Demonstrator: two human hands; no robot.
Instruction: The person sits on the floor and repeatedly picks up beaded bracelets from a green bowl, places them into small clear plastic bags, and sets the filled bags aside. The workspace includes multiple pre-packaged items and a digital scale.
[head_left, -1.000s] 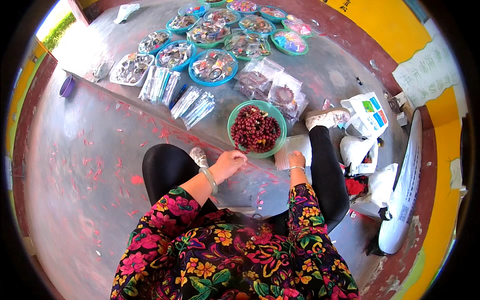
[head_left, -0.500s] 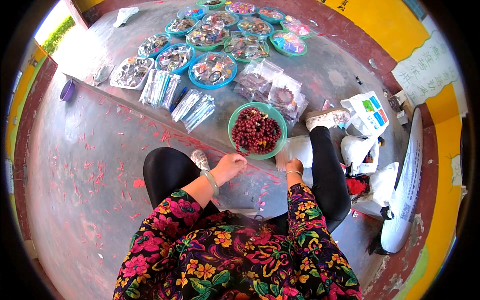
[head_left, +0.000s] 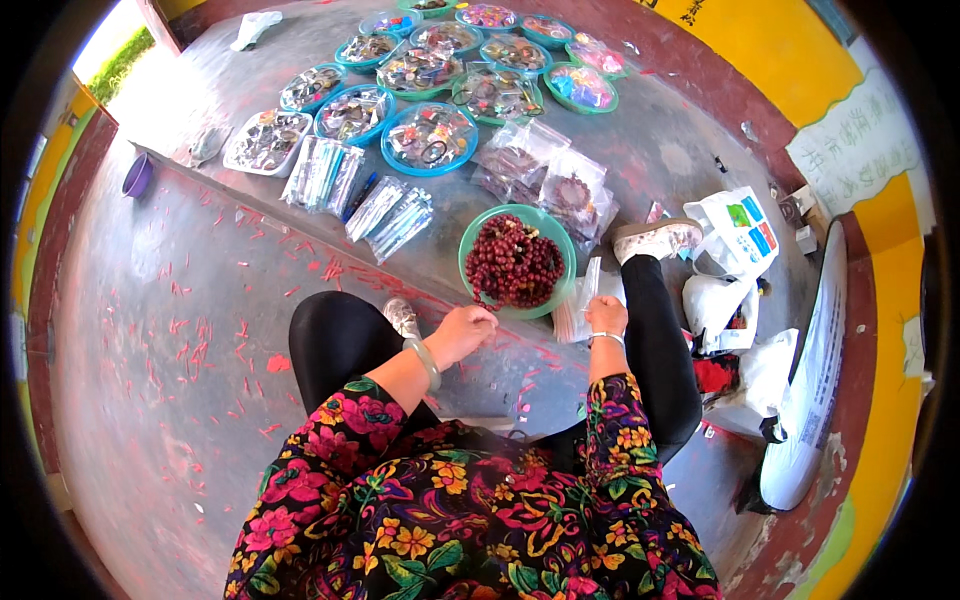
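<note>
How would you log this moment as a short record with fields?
Beads: dark red, heaped in a green bowl on the grey floor
Left hand: fingertips at beads by the bowl's near edge; grip unclear
Right hand: pinching a clear plastic bag beside the bowl
Beyond bowl: bagged bracelets, slim packets, filled basins
Far right: white carrier bag

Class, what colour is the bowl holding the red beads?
The bowl is pale green; head view shows it best.
</note>
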